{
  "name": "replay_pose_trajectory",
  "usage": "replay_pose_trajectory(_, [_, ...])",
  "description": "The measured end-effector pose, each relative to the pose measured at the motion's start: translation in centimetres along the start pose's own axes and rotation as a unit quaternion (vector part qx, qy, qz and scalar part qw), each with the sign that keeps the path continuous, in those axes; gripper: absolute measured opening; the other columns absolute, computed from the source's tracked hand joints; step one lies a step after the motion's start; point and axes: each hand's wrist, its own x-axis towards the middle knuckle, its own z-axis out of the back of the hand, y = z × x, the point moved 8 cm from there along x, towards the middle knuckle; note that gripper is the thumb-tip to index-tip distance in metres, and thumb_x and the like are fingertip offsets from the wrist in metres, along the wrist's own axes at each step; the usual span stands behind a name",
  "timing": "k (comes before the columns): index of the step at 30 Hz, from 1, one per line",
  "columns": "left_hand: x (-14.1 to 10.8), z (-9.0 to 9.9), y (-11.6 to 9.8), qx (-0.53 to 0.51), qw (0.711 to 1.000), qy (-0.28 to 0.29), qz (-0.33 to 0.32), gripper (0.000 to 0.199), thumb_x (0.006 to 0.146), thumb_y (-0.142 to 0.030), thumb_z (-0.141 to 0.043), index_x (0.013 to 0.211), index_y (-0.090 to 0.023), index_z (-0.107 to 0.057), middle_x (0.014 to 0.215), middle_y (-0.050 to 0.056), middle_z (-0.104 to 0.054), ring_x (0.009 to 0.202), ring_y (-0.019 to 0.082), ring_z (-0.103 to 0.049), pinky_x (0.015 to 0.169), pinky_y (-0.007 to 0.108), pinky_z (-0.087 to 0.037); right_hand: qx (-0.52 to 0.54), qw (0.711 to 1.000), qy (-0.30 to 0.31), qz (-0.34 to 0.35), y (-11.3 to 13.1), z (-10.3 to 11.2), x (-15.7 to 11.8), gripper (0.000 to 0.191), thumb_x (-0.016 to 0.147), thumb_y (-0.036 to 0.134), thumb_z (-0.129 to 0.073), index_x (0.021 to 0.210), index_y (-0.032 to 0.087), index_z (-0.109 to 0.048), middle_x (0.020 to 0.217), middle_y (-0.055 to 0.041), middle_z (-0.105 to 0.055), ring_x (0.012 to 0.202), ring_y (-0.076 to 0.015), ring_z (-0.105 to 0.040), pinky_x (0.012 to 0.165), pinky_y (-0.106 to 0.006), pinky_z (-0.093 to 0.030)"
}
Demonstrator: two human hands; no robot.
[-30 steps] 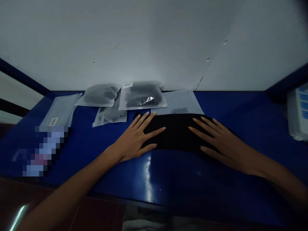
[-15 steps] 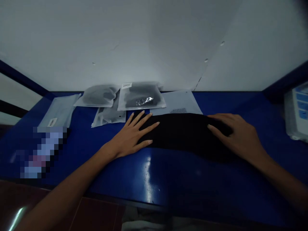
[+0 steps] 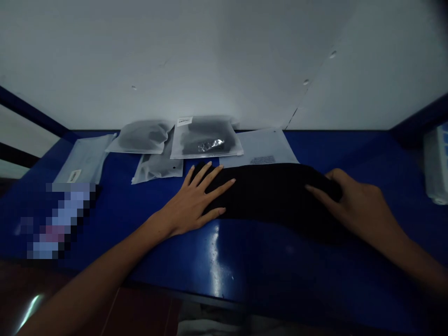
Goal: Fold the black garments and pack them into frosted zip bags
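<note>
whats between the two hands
In the head view, a black cloth lies between the left hand and the right hand, both resting on it.

Worktop (image 3: 280, 275): blue paint, high gloss, strong glare near front edge. Black cloth (image 3: 273, 198): matt, soft fabric, no sheen. Frosted plastic bags (image 3: 206, 144) along back edge: translucent film, matt, dark contents showing through. Silver patch (image 3: 211, 145) on middle bag: shiny, crinkled look. White sheet (image 3: 259, 148) beside bags: matt, paper or frosted film, cannot tell which. Wall panel (image 3: 224, 60): white, smooth, matt. Plastic box (image 3: 436, 163) at right edge of worktop: pale, smooth, low sheen.
</note>
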Motion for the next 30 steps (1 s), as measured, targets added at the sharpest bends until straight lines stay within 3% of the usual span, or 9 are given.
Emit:
replay_pose_trajectory(6, [0.0,0.1,-0.3,-0.020,1.000,-0.008,-0.013,0.069,0.104,-0.058,-0.046,0.165,-0.037,-0.019,0.175,0.003,-0.006,0.160,0.042,-0.006,0.126,0.071,-0.009,0.204,0.971,0.064,-0.105,-1.2,0.0,0.6,0.044,0.079,0.071,-0.071,0.087,0.029,-0.062,0.071,-0.0005,-0.067,0.062,-0.0241,-0.064,0.049,-0.034,-0.047])
replay_pose_trajectory(8, [0.0,0.1,-0.4,-0.026,0.999,-0.011,-0.016,0.069,0.104,-0.058,-0.047,0.165,-0.038,-0.020,0.175,0.003,-0.007,0.160,0.042,-0.007,0.126,0.072,-0.009,0.165,0.982,0.044,-0.081,-1.2,0.4,1.0,0.048,0.077,0.072,-0.072,0.097,0.030,-0.067,0.084,-0.0030,-0.072,0.072,-0.0277,-0.069,0.056,-0.038,-0.051])
replay_pose_trajectory(10, [0.0,0.1,-0.4,-0.026,1.000,-0.007,-0.016,0.069,0.104,-0.059,-0.046,0.165,-0.038,-0.019,0.175,0.003,-0.006,0.160,0.041,-0.006,0.125,0.072,-0.008,0.062,0.997,0.021,-0.037,-1.0,0.7,1.1,0.054,0.076,0.077,-0.069,0.102,0.029,-0.070,0.090,-0.0055,-0.074,0.078,-0.0309,-0.070,0.062,-0.042,-0.052])
replay_pose_trajectory(13, [0.1,0.0,-0.4,-0.021,1.000,0.002,-0.011,0.069,0.104,-0.060,-0.045,0.165,-0.038,-0.019,0.175,0.003,-0.006,0.160,0.040,-0.005,0.126,0.071,-0.007,-0.075,0.997,0.019,-0.007,-1.0,0.4,0.8,0.057,0.078,0.082,-0.061,0.089,0.028,-0.071,0.072,-0.0065,-0.070,0.064,-0.0306,-0.065,0.053,-0.039,-0.045])
replay_pose_trajectory(16, [0.1,0.0,-0.4,-0.023,1.000,0.002,-0.012,0.069,0.104,-0.059,-0.045,0.165,-0.038,-0.019,0.175,0.003,-0.005,0.160,0.040,-0.004,0.126,0.070,-0.007,-0.121,0.992,0.029,-0.003,-0.9,0.2,0.3,0.056,0.080,0.082,-0.058,0.078,0.028,-0.073,0.061,-0.0068,-0.067,0.055,-0.0293,-0.062,0.046,-0.037,-0.038])
replay_pose_trajectory(22, [0.1,0.0,-0.4,-0.021,1.000,0.005,-0.014,0.070,0.104,-0.060,-0.044,0.165,-0.037,-0.018,0.175,0.003,-0.004,0.160,0.039,-0.003,0.127,0.069,-0.007,0.063,0.993,0.070,-0.069,-0.8,0.3,0.2,0.045,0.079,0.071,-0.070,0.086,0.027,-0.078,0.080,-0.0045,-0.077,0.071,-0.0298,-0.071,0.059,-0.040,-0.052])
replay_pose_trajectory(26, [0.1,-0.1,-0.5,-0.021,1.000,0.003,-0.014,0.070,0.104,-0.060,-0.044,0.165,-0.036,-0.019,0.175,0.004,-0.005,0.160,0.040,-0.003,0.127,0.069,-0.007,0.170,0.977,0.050,-0.116,-0.5,0.7,-0.1,0.036,0.076,0.060,-0.077,0.074,0.025,-0.069,0.070,-0.0027,-0.069,0.066,-0.0252,-0.066,0.052,-0.032,-0.045])
replay_pose_trajectory(30, [0.1,0.1,-0.5,-0.034,0.999,-0.011,-0.015,0.069,0.104,-0.059,-0.046,0.164,-0.037,-0.021,0.174,0.003,-0.009,0.160,0.041,-0.006,0.127,0.070,-0.007,0.249,0.960,0.042,-0.119,-0.5,0.6,-0.4,0.025,0.078,0.049,-0.073,0.078,0.025,-0.066,0.069,-0.0011,-0.065,0.063,-0.0218,-0.063,0.051,-0.030,-0.044])
